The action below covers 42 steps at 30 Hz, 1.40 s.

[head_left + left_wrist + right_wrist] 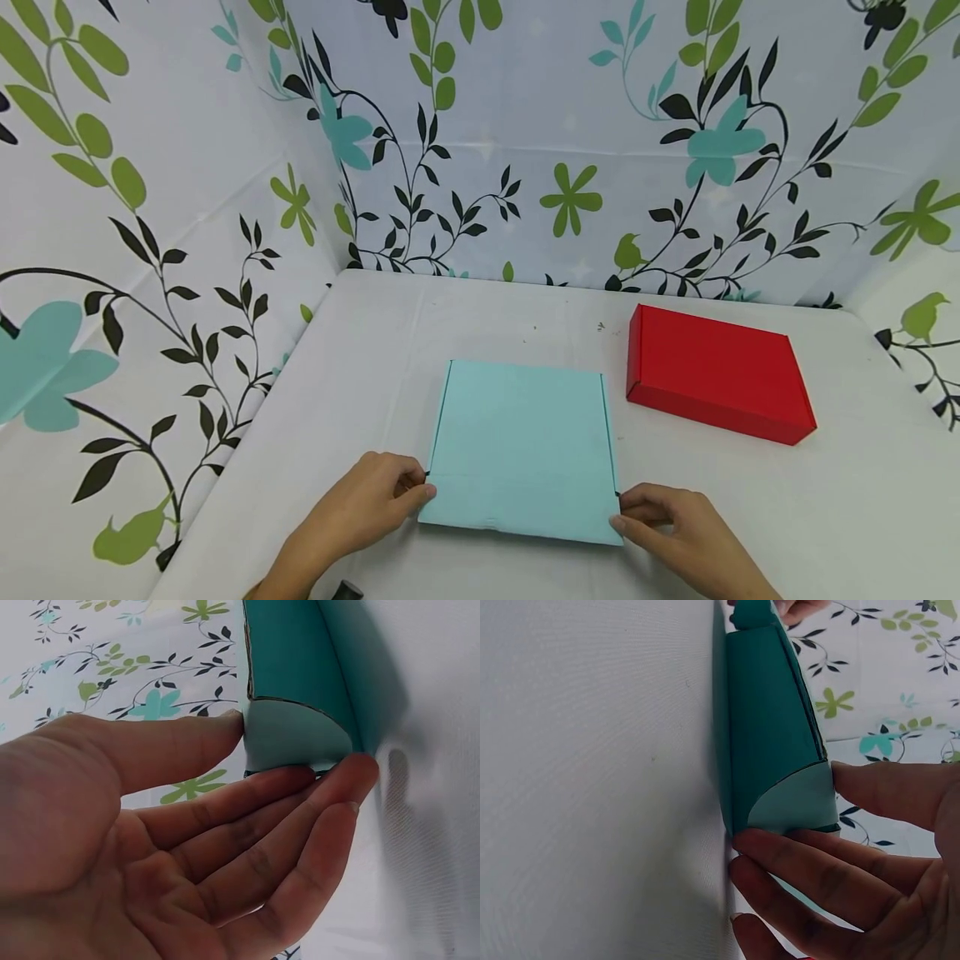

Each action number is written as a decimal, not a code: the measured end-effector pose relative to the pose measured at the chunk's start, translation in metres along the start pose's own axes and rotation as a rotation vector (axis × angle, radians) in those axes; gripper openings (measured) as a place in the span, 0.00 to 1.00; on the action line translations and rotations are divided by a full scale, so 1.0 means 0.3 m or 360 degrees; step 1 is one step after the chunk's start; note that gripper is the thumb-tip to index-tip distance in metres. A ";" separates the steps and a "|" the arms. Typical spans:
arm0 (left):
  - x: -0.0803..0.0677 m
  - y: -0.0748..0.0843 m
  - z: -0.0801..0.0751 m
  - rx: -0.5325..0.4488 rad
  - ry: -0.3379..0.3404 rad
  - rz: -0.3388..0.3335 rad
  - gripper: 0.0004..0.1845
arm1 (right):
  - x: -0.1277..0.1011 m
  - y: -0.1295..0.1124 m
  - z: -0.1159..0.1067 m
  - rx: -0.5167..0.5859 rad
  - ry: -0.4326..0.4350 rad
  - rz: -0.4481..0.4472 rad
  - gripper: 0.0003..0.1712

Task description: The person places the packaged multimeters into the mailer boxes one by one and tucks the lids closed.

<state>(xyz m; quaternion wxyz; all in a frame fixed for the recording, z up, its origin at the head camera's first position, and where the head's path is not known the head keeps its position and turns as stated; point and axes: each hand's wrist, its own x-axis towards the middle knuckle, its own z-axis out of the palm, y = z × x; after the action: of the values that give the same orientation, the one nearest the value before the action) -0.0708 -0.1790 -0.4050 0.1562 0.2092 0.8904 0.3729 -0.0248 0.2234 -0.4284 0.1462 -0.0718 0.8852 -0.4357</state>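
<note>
A white surface point(862, 500) is sitting inside leaf-print walls point(525, 150), carrying a red box point(716, 371) far right. The teal box point(521, 446) is lying near centre; both hands' fingers point(225, 731) are pinching its near-corner tabs point(795, 802), visible only from the wrists.

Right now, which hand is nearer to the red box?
Right. The right hand pinches the teal box's near right corner, just in front of the red box. The left hand pinches the near left corner, across the teal box.

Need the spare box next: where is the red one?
In the head view, the red box lies on the white table, right of the teal box, toward the back.
</note>
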 end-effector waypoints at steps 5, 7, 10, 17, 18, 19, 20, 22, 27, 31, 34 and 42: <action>-0.001 0.002 0.007 0.0025 0.0051 -0.0003 0.08 | -0.003 0.000 0.006 -0.0029 0.0048 -0.0009 0.17; -0.001 0.003 0.008 0.0029 0.0063 -0.0002 0.08 | -0.002 0.000 0.008 -0.0033 0.0056 0.0000 0.17; -0.002 0.003 0.009 0.0008 0.0067 -0.0004 0.07 | -0.001 0.001 0.011 -0.0026 0.0061 0.0014 0.18; -0.003 -0.006 0.015 -0.0121 0.0060 -0.0064 0.07 | 0.004 -0.003 0.014 0.0017 0.0085 0.0023 0.17; -0.003 -0.007 0.016 -0.0129 0.0062 -0.0069 0.07 | 0.005 -0.004 0.014 0.0018 0.0089 0.0026 0.17; -0.003 -0.008 0.018 -0.0134 0.0065 -0.0073 0.07 | 0.005 -0.004 0.014 0.0017 0.0094 0.0032 0.17; -0.003 -0.008 0.019 -0.0134 0.0069 -0.0077 0.07 | 0.006 -0.005 0.014 0.0011 0.0100 0.0037 0.16; -0.003 -0.007 0.022 -0.0128 0.0078 -0.0079 0.07 | 0.006 -0.006 0.014 -0.0002 0.0107 0.0052 0.16; -0.003 -0.004 0.027 -0.0100 0.0101 -0.0093 0.08 | 0.013 -0.004 0.018 -0.0032 0.0122 0.0080 0.18; 0.002 -0.001 0.034 -0.0053 0.0141 -0.0141 0.12 | 0.021 -0.001 0.017 -0.0060 0.0115 0.0085 0.24; 0.010 0.003 0.041 0.0032 0.0204 -0.0159 0.17 | 0.028 -0.002 0.015 -0.0137 0.0117 0.0065 0.35; 0.029 0.022 0.061 0.0200 0.0278 -0.0094 0.48 | 0.056 -0.023 0.009 -0.0402 0.0113 0.0051 0.60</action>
<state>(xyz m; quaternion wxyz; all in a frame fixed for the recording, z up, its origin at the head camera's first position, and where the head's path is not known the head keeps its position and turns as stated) -0.0688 -0.1597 -0.4135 0.0756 0.1589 0.9280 0.3283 -0.0399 0.2130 -0.4278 0.1114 -0.0601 0.9387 -0.3206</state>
